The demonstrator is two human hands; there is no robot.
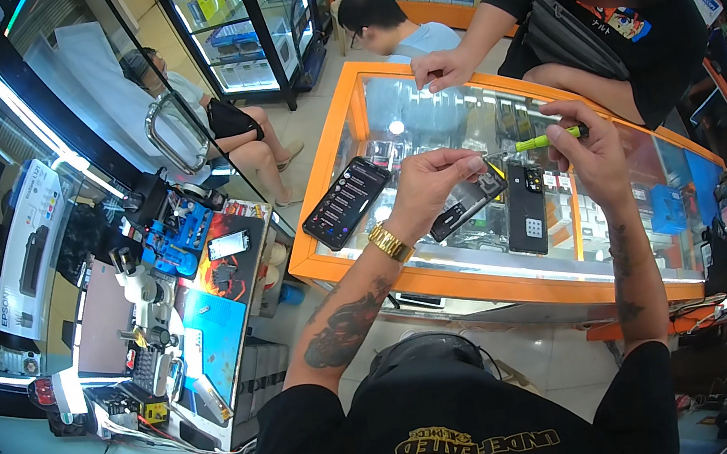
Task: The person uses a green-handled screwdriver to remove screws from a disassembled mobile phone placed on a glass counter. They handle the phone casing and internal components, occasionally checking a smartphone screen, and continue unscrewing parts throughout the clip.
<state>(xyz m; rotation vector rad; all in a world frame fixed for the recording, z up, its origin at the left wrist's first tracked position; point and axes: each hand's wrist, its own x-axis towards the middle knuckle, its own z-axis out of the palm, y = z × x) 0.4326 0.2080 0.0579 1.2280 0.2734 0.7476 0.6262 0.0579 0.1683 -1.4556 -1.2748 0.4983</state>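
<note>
Over table, beyond face-down phone: pinching screwdriver in right hand, pressing fingertips of left hand together; apparently tool work, needing steadiness.

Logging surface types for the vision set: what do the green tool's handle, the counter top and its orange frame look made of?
Green tool handle: likely plastic; bright, even colour.
Counter top: glass, glossy; see-through with reflections.
Orange frame: smooth, solid colour; painted wood, metal or laminate, can't tell.
</note>
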